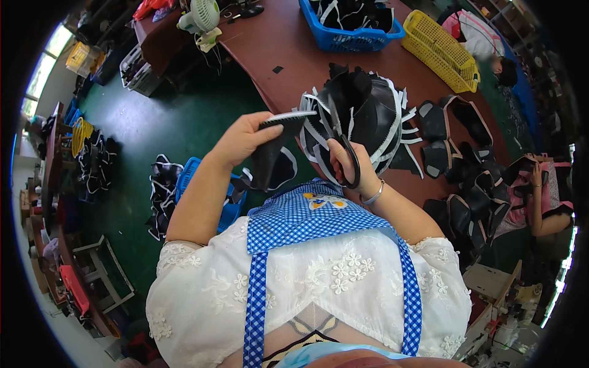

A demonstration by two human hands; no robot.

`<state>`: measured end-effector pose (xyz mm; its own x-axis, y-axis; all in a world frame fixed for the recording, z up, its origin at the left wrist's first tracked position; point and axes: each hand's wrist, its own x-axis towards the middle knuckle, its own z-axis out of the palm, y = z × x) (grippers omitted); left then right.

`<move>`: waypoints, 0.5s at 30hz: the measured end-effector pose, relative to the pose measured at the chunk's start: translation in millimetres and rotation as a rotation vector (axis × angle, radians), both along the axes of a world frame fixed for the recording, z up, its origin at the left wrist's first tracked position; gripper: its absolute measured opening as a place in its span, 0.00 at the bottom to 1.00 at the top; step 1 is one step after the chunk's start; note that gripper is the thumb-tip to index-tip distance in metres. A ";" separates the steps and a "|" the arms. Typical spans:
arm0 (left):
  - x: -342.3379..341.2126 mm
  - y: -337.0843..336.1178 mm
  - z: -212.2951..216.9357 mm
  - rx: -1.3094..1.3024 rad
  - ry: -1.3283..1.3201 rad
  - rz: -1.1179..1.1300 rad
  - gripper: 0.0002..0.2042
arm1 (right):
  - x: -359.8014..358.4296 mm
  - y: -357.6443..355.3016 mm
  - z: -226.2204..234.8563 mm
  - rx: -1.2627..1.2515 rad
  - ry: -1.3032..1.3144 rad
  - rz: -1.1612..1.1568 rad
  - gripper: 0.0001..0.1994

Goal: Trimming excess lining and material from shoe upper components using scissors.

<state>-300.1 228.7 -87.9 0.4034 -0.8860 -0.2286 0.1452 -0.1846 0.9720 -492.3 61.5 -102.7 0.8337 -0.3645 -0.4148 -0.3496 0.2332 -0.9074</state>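
**Reddish-brown table [261, 34] above a green floor [138, 119]**

A thick pile of white-edged black pieces [375, 113] spreads across the table. Beyond it stand a filled blue basket [359, 44] and, to the right, a yellow basket [437, 64]. Brown-edged black pieces [434, 119] lie on the right; a small dark scrap [277, 69] rests near the left edge. On the floor, far left, sits a white-trimmed black bundle [95, 161].

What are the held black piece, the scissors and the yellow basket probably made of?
Black piece: perhaps leather or synthetic leather, dull, thin and flexible-looking.
Scissors: probably metal blades, grey, smooth.
Yellow basket: likely moulded plastic, semi-matte, walls evenly perforated.
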 end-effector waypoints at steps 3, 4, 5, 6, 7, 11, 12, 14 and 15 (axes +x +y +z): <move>-0.2 1.8 44.4 -0.371 0.205 0.130 0.12 | 18.0 6.0 12.5 -0.147 -0.325 0.000 0.12; -5.0 -3.8 64.5 -0.644 0.473 -0.030 0.11 | 27.7 8.8 21.7 -0.295 -0.566 0.010 0.12; -5.7 -12.7 80.1 -0.767 0.646 -0.196 0.11 | 44.5 7.0 30.6 -0.381 -0.704 0.025 0.15; -16.2 -20.9 102.8 -0.847 0.775 -0.254 0.10 | 58.1 4.5 43.7 -0.464 -0.845 0.038 0.19; -17.0 -27.3 119.0 -0.864 0.781 -0.358 0.11 | 61.2 5.3 64.7 -0.373 -0.830 0.143 0.20; -4.4 -38.1 138.1 -0.923 0.686 -0.272 0.17 | 50.7 13.6 130.4 -0.475 -0.760 0.103 0.20; -29.3 -30.3 160.1 -0.843 0.289 -0.132 0.16 | 40.3 16.4 151.8 -0.536 -0.728 0.062 0.19; 37.6 -3.8 124.9 -0.594 0.425 -0.452 0.25 | 24.3 6.2 186.4 -0.563 -0.760 -0.159 0.16; 34.1 0.2 101.9 -0.332 0.379 -0.303 0.25 | 8.0 -20.6 206.5 -1.283 -0.819 -0.185 0.12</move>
